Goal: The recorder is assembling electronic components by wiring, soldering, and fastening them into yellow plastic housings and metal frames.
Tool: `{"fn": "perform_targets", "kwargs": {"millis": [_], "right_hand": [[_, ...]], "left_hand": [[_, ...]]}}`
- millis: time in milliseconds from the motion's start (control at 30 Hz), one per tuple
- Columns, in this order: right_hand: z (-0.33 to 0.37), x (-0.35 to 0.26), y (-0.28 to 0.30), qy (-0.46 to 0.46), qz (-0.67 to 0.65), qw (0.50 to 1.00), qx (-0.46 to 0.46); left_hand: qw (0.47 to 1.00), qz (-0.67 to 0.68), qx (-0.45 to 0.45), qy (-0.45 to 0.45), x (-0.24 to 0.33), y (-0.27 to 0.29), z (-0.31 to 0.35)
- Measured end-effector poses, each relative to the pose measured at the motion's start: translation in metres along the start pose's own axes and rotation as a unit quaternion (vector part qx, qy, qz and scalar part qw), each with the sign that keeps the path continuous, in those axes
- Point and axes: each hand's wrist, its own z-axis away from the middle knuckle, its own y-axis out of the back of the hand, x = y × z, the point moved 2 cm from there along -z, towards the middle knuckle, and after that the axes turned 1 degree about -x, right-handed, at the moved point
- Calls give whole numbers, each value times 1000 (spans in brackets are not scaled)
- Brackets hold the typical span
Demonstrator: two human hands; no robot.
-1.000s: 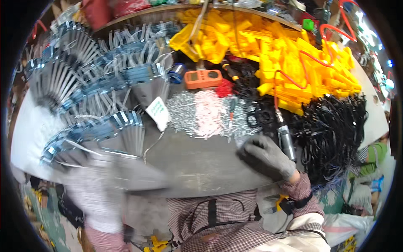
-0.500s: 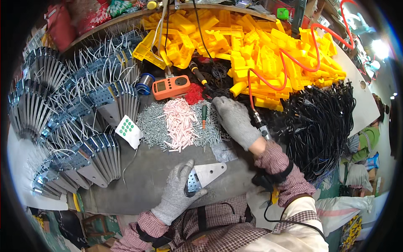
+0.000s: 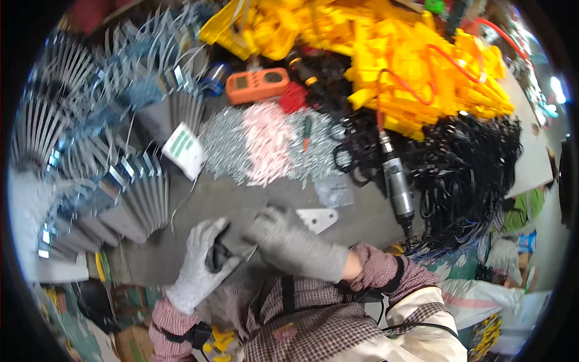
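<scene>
My left hand (image 3: 205, 262), in a grey knit glove, is curled around a dark looped bundle (image 3: 217, 252) that looks like black cable, though blurred. Close to its right, my gloved right hand (image 3: 295, 244) reaches toward it; its fingers are smeared and partly hidden. A thin tip (image 3: 249, 253) shows between the hands, too blurred to name. Partly covered by my right hand, a flat grey metal bracket (image 3: 321, 219) with a rounded, holed end lies on the dark work mat (image 3: 199, 208).
Beyond the hands lie grey screws (image 3: 226, 148), pale pink plugs (image 3: 265, 142), a green-handled screwdriver (image 3: 307, 133) and an orange meter (image 3: 257, 85). A silver power screwdriver (image 3: 398, 187) hangs on a red hose. Around stand bracket stacks (image 3: 129, 208), yellow plastic parts (image 3: 416, 78) and black cables (image 3: 470, 175).
My right hand has come back from the black cables to beside my left hand. My left hand has left the bracket, moved left, and now has the dark bundle in it. The view has shifted.
</scene>
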Motion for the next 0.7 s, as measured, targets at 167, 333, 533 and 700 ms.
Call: {"fn": "perform_targets", "kwargs": {"millis": [167,333,533,700], "right_hand": [[3,1,11,-42,-169,984,20],[-3,-18,13,45,54,997,-23],[29,22,66,-79,-206,975,-34],[41,57,94,-101,-221,966,-90]], "left_hand": [[958,278,-30,63,14,-5,0],[901,423,-57,77,12,-10,-2],[965,238,-110,-3,27,-15,-22],[973,127,-174,-88,27,-40,-56]]}}
